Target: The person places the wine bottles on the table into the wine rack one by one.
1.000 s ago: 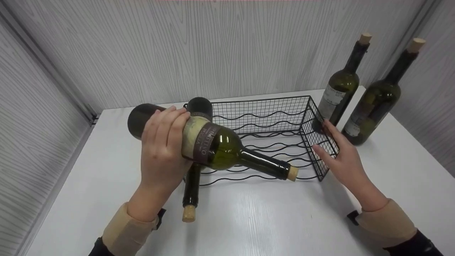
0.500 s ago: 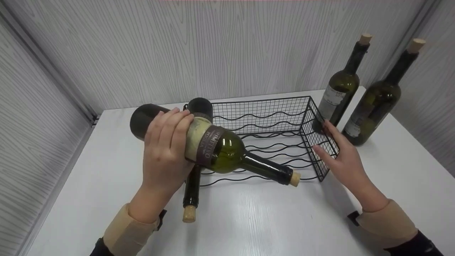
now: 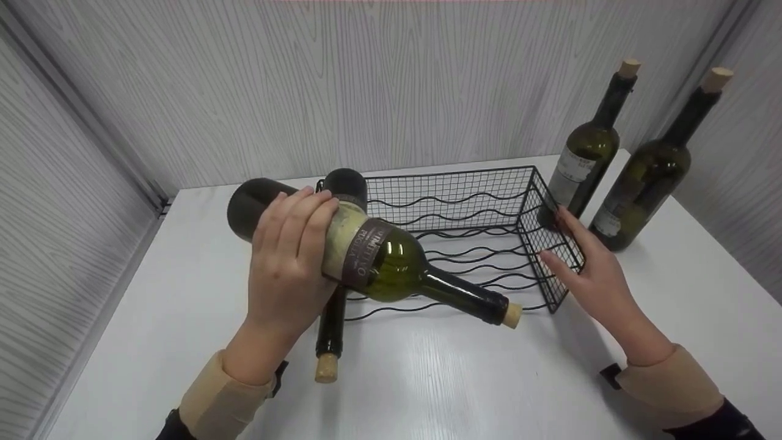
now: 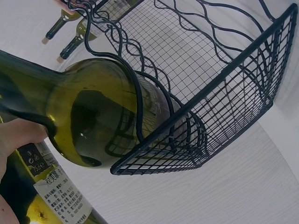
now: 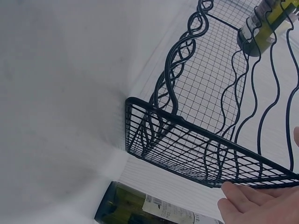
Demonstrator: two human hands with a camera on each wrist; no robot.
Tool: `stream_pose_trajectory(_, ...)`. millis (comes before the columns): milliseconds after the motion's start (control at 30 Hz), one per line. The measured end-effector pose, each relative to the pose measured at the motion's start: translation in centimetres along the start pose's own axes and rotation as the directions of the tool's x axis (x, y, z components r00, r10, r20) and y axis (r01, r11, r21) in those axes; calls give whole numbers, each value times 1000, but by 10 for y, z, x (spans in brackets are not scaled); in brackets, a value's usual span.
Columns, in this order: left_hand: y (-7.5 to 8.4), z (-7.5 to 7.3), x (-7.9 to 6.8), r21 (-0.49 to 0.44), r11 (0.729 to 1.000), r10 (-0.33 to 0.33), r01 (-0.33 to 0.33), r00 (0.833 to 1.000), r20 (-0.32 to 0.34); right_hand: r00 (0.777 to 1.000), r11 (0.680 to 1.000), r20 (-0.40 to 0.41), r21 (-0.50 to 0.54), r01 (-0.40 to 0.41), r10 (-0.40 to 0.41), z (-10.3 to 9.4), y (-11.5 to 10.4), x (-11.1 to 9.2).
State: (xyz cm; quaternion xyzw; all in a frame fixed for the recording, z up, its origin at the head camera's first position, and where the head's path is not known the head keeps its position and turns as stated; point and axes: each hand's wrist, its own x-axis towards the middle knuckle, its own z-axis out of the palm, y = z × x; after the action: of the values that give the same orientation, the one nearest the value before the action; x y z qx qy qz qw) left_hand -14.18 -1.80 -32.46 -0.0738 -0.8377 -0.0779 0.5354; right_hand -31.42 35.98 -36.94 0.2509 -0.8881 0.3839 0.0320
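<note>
My left hand (image 3: 287, 269) grips the body of a green wine bottle (image 3: 394, 263) from above. The corked neck tips down to the right, and the dark base is at upper left. Beneath it, a second wine bottle (image 3: 332, 324) lies at the left end of the black wire wine rack (image 3: 458, 198), its neck sticking out toward me. In the left wrist view the held bottle's white label (image 4: 65, 198) appears below that racked bottle (image 4: 93, 112). My right hand (image 3: 602, 287) holds the rack's right mesh end, thumb inside and fingers outside.
Two corked wine bottles stand upright right of the rack, one nearer the back (image 3: 583, 159) and one at the far right (image 3: 647, 183). The white table (image 3: 440, 379) meets wood-grain panels (image 3: 397, 79) at the back and sides.
My left hand has shifted the held bottle slightly to the right, and its corked neck tilts lower. The right hand and the rack stay practically where they were.
</note>
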Motion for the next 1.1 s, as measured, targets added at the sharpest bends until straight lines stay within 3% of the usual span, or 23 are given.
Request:
stream_pose_trajectory(167,1,-1,0,15,1000,13,-13,1000,5,1000,999,-12,-22,23,-24,-4,-2,0)
stream_pose_trajectory(333,1,-2,1,25,1000,18,-18,1000,10,990,996,-110,18,86,-83,-10,-17,-5)
stream_pose_trajectory(467,2,-3,2,29,999,24,-25,1000,10,970,983,-173,30,180,-173,-14,-38,-12)
stream_pose_trajectory(600,4,-4,3,33,999,35,-36,999,15,929,946,-196,11,324,-315,-15,-59,-24)
stream_pose_trajectory(700,6,-5,4,37,998,46,-47,999,19,891,907,-190,6,421,-412,-14,-72,-33)
stream_pose_trajectory(800,8,-6,4,47,997,63,-64,998,17,867,876,-165,29,481,-470,-12,-83,-41)
stream_pose_trajectory(1100,12,-7,4,91,984,155,-152,987,-29,862,856,-37,99,507,-506,-6,-107,-60)
